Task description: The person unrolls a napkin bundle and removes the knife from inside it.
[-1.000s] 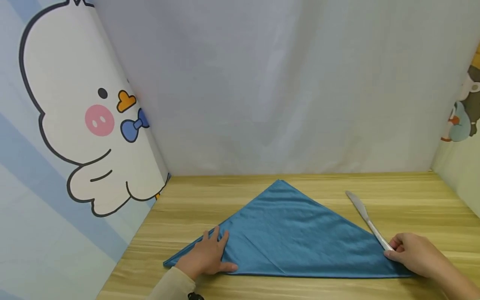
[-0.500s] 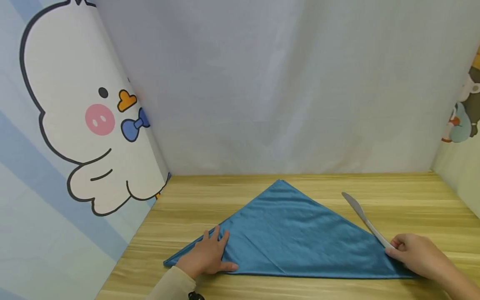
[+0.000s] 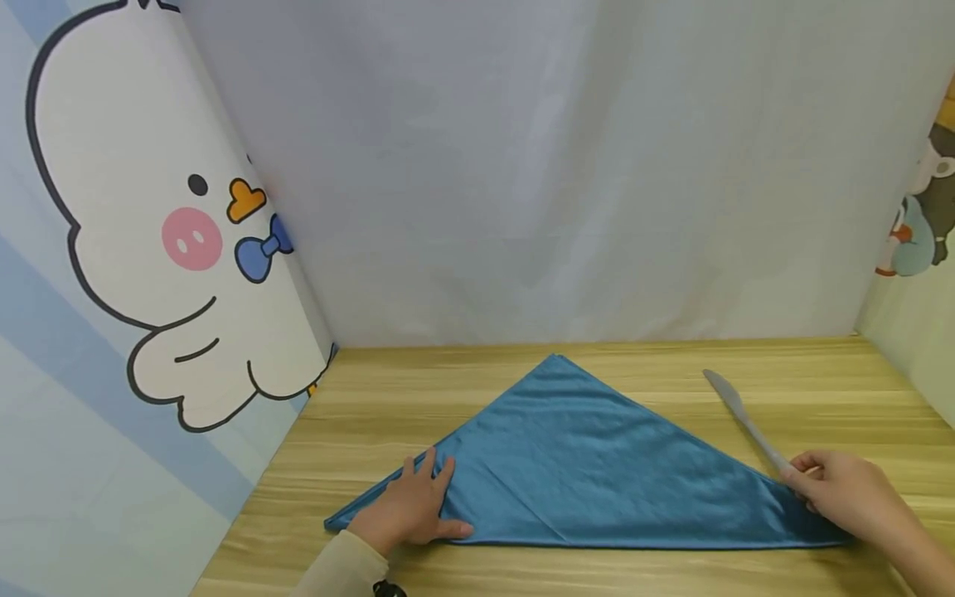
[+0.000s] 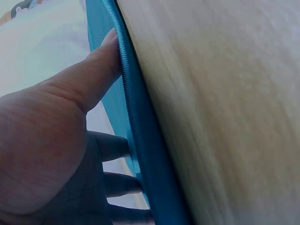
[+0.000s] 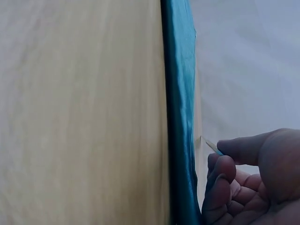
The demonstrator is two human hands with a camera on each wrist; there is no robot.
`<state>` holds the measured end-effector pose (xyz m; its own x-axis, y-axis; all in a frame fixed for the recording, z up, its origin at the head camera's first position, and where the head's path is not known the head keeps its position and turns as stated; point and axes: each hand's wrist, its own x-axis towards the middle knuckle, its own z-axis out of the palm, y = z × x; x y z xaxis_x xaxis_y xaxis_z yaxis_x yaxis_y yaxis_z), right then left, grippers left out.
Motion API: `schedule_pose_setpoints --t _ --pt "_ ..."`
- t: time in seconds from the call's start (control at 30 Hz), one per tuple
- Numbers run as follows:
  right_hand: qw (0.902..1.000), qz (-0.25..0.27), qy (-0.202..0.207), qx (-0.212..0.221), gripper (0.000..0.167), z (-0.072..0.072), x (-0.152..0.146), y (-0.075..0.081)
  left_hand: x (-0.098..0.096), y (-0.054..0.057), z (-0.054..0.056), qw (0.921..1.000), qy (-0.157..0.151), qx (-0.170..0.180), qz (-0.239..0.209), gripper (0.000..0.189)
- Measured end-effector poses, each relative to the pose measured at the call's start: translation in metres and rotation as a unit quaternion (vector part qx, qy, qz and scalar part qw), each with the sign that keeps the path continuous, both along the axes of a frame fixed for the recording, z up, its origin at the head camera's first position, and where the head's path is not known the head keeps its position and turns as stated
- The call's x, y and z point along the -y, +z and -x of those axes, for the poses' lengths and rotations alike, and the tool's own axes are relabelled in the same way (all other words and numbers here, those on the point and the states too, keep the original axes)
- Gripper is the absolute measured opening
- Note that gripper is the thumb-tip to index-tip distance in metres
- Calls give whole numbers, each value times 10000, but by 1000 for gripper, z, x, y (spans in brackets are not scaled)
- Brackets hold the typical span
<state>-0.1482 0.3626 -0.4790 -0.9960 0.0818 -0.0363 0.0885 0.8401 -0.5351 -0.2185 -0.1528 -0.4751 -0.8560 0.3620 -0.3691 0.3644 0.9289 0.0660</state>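
Note:
A shiny blue cloth (image 3: 574,464), folded into a triangle, lies with its long edge toward me and its point away. My left hand (image 3: 406,510) rests on its left part, fingers spread. The left wrist view shows the thumb (image 4: 101,63) along the cloth's folded front edge. At the right corner, my right hand (image 3: 846,491) pinches the handle end of a silver table knife (image 3: 748,421) between thumb and curled fingers. The blade points away, to the far left. Only a thin bit of the knife (image 5: 213,146) shows in the right wrist view. The hand covers part of the cloth's right corner.
Everything lies on a wood-grain table (image 3: 858,398). A pale grey curtain (image 3: 567,191) hangs behind it. On the left stands a panel with a cartoon duck (image 3: 149,166), and another printed panel (image 3: 906,332) closes off the right side.
The knife and right hand first shifted slightly, then moved right and away from me. More of the cloth's right corner shows. My left hand has stayed in place.

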Motion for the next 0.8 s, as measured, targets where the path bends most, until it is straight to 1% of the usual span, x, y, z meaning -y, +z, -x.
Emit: schedule_pose_setpoints --t 0.13,0.27,0.43,0.53,0.8 --pt "9999 -19 -118 101 37 0 -6 1 1 1 -1 10000 4 -6 -19 101" --pt "9996 -117 -217 162 40 2 -12 1 1 2 -1 10000 19 12 -45 101" --pt "9992 -276 -288 19 35 6 -18 -1 1 0 0 10000 -9 -23 -9 101" --pt "9992 -246 -320 23 32 10 -18 -2 2 -2 1 10000 -12 -45 -1 101" --pt "9993 -280 -244 -37 23 18 -16 -5 2 -2 1 10000 4 20 -38 101"
